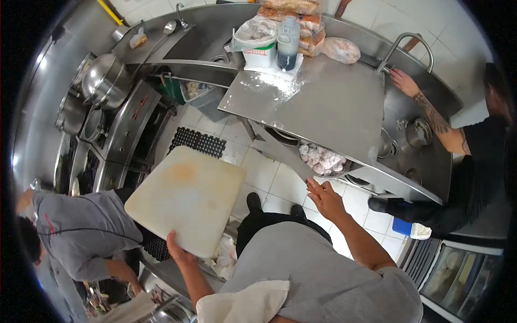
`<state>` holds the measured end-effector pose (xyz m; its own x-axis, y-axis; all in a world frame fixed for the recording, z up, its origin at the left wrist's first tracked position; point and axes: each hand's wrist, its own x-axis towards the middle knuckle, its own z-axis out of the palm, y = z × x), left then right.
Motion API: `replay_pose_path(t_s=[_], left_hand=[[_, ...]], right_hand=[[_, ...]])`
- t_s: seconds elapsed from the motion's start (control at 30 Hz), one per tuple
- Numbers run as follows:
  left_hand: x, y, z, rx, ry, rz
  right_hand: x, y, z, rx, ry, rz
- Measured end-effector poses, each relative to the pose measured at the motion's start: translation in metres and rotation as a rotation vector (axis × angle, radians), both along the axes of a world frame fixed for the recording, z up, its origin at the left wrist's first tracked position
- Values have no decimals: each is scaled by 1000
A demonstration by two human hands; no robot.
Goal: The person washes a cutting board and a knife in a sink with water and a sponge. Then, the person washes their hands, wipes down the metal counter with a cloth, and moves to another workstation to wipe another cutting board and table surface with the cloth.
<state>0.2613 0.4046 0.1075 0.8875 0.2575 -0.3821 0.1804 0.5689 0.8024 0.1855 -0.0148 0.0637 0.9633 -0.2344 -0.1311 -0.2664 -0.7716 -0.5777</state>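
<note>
My left hand [179, 253] grips the near edge of a large white cutting board [188, 194], fingers underneath and partly hidden. The board is stained tan in the middle and is held over the floor to my left. My right hand [326, 201] is empty, its fingers stretched out in the air in front of me. Just beyond it, under the edge of the steel table [339, 102], sits a bowl of pale, flour-dusted pieces [323, 160]. Flour [274, 89] is scattered over the tabletop's left part.
At the table's back stand a white bucket [259, 56], a blue-grey bottle [287, 51] and bagged bread [312, 24]. A co-worker's hand [403, 81] is at the sink tap on the right. Another person [89, 231] bends at the left, near stoves and large pots [107, 78].
</note>
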Motion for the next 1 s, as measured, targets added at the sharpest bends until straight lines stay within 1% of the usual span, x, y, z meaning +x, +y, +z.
replay_pose_path(t_s=[0.03, 0.07, 0.1, 0.13, 0.2, 0.23, 0.27, 0.3, 0.4, 0.5, 0.57, 0.67, 0.7, 0.73, 0.83, 0.87, 0.9, 0.93, 0.97, 1.0], left_hand=[[14, 11, -15, -4, 10, -16], [26, 27, -28, 15, 87, -13], [43, 37, -41, 22, 147, -8], [57, 43, -49, 15, 143, -20], [84, 55, -64, -9, 177, -45], [96, 67, -78, -35, 176, -99], [110, 74, -88, -33, 182, -112], [121, 80, -97, -83, 201, -158], [149, 80, -104, -168, 185, -231], [167, 78, -107, -136, 198, -261], [178, 76, -107, -2, 224, -260], [194, 73, -105, -21, 168, -311], [198, 71, -103, -19, 168, -321], [201, 67, -97, -19, 192, -315], [208, 69, -100, -14, 224, -330], [213, 69, -101, -13, 223, -341], [216, 68, -101, -15, 217, -349], [218, 66, -99, -16, 227, -357], [219, 66, -97, -12, 241, -366], [222, 66, -97, -10, 236, -378]], right_hand=[[7, 5, -2, -67, -35, -15], [9, 16, -4, -126, -57, -31], [14, 26, -2, -124, -96, -94], [18, 36, 1, -132, -99, -106], [22, 51, 4, -159, -192, -185], [22, 57, 5, -170, -248, -195], [23, 62, 10, -207, -162, -185], [27, 69, 15, -189, -145, -198], [46, 94, 14, -162, -155, -226], [76, 126, 13, -113, -149, -236], [98, 142, 9, -123, -143, -222], [130, 156, 0, -155, -220, -258], [137, 159, 4, -106, -144, -294], [143, 157, 6, -105, -141, -304], [140, 149, 6, -102, -20, -493], [133, 144, 0, -38, -171, -538], [120, 139, -2, -40, -166, -575], [115, 138, 7, -41, -160, -611], [115, 141, 11, -82, -263, -548], [120, 146, 9, -83, -266, -561]])
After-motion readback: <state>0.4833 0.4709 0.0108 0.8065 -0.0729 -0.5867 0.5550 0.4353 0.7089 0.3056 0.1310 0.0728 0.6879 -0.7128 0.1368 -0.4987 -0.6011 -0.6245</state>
